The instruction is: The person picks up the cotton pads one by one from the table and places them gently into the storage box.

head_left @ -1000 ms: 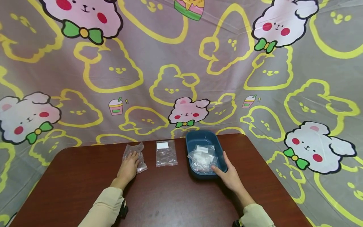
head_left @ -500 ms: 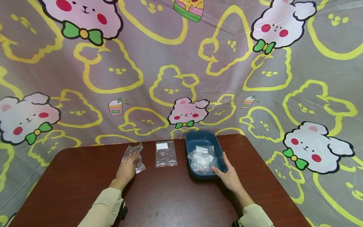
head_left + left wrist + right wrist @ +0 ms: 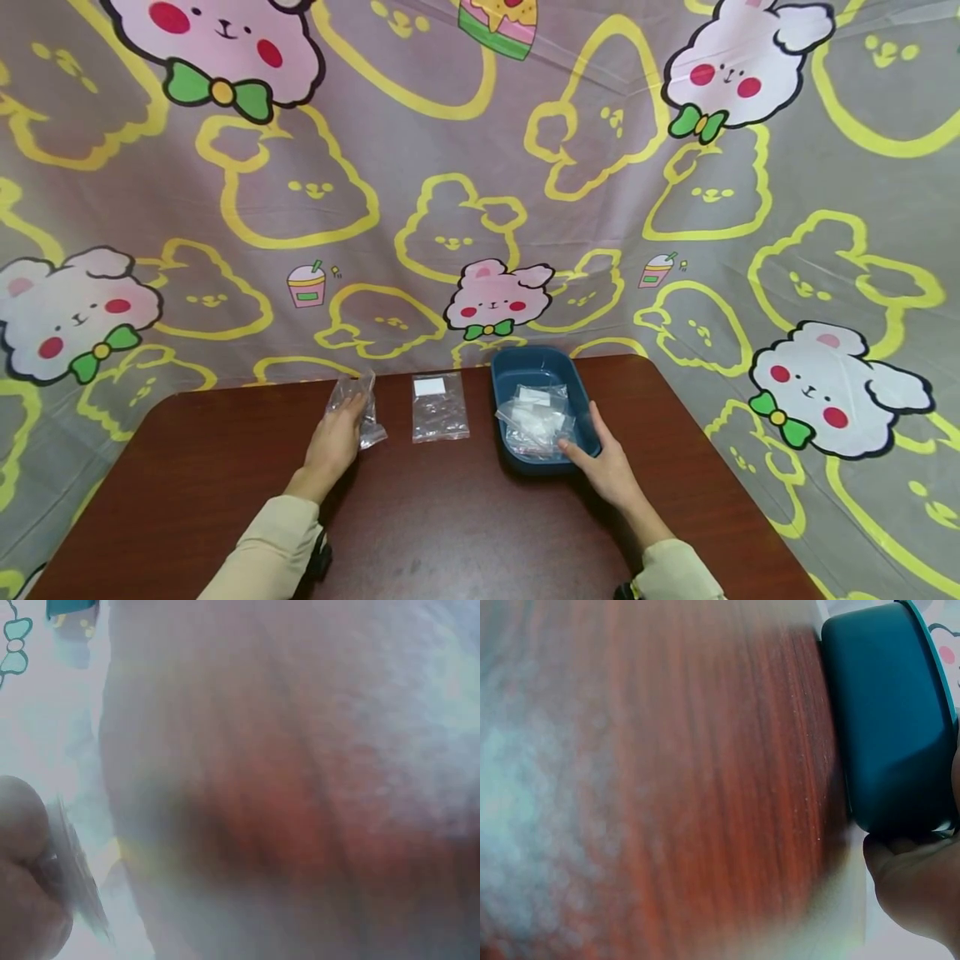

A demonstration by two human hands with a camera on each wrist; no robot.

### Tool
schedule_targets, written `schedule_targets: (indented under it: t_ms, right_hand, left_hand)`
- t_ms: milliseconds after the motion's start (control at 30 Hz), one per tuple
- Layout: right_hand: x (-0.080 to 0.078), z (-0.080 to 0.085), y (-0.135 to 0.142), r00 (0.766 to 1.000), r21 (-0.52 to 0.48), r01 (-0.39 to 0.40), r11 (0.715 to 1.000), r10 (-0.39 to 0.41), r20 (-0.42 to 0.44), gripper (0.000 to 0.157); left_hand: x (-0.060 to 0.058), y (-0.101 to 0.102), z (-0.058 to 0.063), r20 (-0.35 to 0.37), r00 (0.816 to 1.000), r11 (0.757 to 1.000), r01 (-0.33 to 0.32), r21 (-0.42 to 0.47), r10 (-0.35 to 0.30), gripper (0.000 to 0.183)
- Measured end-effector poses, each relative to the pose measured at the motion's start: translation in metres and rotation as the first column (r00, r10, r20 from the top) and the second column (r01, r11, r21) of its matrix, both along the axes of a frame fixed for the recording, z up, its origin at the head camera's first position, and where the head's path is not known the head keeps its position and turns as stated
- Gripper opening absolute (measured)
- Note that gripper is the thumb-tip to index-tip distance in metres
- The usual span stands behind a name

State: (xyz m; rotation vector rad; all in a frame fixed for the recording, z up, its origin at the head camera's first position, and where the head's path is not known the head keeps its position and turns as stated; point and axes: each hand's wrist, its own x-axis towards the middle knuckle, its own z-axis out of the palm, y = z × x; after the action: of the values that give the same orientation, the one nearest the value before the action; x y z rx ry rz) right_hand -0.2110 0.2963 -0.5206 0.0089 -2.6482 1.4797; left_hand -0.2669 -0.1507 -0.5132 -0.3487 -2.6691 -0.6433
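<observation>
Pinching a crinkled clear plastic bag (image 3: 372, 431) lower left of centre, the left hand (image 3: 332, 442) may lose it if it proves slick; the right hand (image 3: 606, 467) grips a rectangular blue plastic tub (image 3: 528, 362) lower right of centre, whose heaped transparent bags (image 3: 536, 421) might slide if tipped.

We see a reddish-brown, wood-grained table (image 3: 442, 525) with rounded far corners, and behind it a greyish-pink fabric backdrop (image 3: 450, 142) printed with yellow animal outlines (image 3: 300, 242) and pale, red-cheeked animal heads (image 3: 840, 383).
</observation>
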Motion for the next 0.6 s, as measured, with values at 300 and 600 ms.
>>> schedule_targets:
  t_ms: [300, 600]
  right_hand:
    - [0.0, 0.0, 0.0, 1.0, -0.001, 0.0, 1.0, 0.0, -0.008, 0.098]
    - [0.0, -0.001, 0.001, 1.0, -0.004, 0.009, 1.0, -0.009, -0.001, 0.098]
  left_hand:
    - [0.003, 0.009, 0.021, -0.017, 1.0, 1.0, 0.026, 0.014, -0.026, 0.039]
    - [0.005, 0.01, 0.026, -0.04, 0.999, 1.0, 0.027, 0.014, -0.026, 0.04]
